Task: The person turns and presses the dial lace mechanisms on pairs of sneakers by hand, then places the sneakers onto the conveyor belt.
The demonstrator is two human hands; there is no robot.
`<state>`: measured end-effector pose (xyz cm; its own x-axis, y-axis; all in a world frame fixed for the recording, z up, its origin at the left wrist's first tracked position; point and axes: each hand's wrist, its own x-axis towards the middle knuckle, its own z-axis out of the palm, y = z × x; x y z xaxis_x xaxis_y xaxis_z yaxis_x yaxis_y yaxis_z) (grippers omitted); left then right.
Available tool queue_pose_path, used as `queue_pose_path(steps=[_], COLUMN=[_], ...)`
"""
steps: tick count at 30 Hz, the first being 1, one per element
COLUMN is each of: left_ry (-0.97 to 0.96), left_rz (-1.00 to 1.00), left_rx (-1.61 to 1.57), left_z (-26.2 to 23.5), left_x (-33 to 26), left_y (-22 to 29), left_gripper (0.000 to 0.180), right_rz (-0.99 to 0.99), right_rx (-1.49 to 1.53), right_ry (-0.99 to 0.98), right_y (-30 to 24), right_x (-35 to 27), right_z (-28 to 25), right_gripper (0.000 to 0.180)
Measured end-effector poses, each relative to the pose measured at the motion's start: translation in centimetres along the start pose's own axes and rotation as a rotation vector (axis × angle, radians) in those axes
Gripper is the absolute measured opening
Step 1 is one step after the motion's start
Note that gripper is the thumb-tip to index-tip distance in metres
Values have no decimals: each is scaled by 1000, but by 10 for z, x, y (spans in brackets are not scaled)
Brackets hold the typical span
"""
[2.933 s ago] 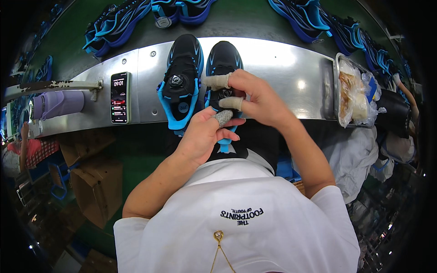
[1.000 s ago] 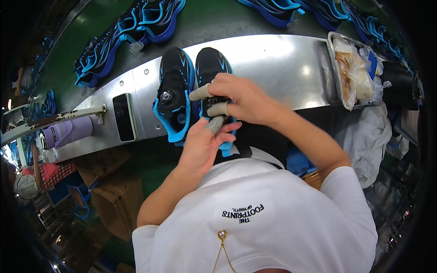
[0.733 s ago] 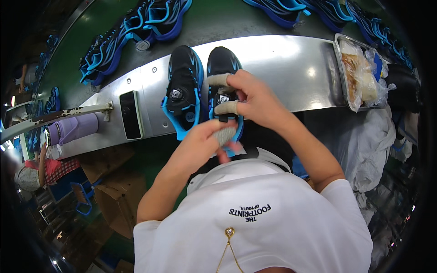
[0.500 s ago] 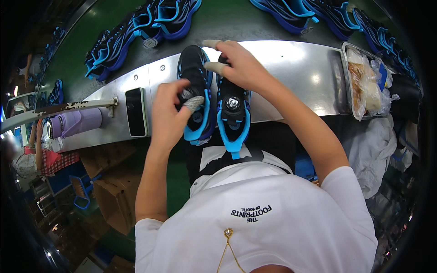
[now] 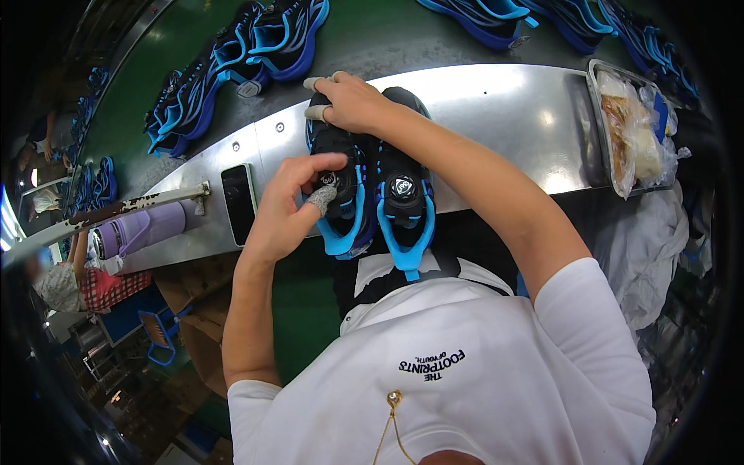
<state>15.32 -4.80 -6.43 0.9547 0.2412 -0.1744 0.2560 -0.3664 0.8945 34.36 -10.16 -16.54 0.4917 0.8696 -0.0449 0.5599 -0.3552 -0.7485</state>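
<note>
Two black sneakers with bright blue collars lie side by side, toes pointing away from me: a left sneaker (image 5: pixel 336 141) and a right sneaker (image 5: pixel 399 159). Each has a round dial on its tongue. My left hand (image 5: pixel 285 203) curls thumb and forefinger around the left sneaker's dial (image 5: pixel 328 179), with a grey wrap on the thumb. Over the toe of that same sneaker rests my right hand (image 5: pixel 353 105), its covered fingertips bent down the far left side. The right sneaker lies under my right forearm, untouched by the fingers.
More blue-and-black sneakers (image 5: pixel 283 46) stand along the green belt (image 5: pixel 364 39) beyond the metal ledge (image 5: pixel 496 139). A phone (image 5: pixel 239 203) and a lilac bottle (image 5: pixel 147 229) lie left, near a chipped metal bar (image 5: pixel 116 209). A tray with bagged items (image 5: pixel 624 132) sits right.
My right hand has moved left, from near the right sneaker's toe onto the left sneaker's toe. My left thumb and forefinger have closed in around the dial.
</note>
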Motion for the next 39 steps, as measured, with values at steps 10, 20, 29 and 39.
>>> queue_pose_path(steps=[10,20,29,39], left_ry=[95,57,-187,293], left_rz=[-49,49,36,73], left_rx=[1,197,-94,142], left_z=[3,3,-12,18], left_x=[-6,-1,9,-7], left_y=[-3,-3,-19,-25], left_gripper=[43,53,52,43], right_rz=[32,10,-22,-12], right_rx=[-38,-14,10,5], right_ry=[-8,17,37,63], right_y=[-1,3,4,5], right_x=[2,2,2,-2], right_z=[3,6,6,5], right_gripper=[51,47,46,42])
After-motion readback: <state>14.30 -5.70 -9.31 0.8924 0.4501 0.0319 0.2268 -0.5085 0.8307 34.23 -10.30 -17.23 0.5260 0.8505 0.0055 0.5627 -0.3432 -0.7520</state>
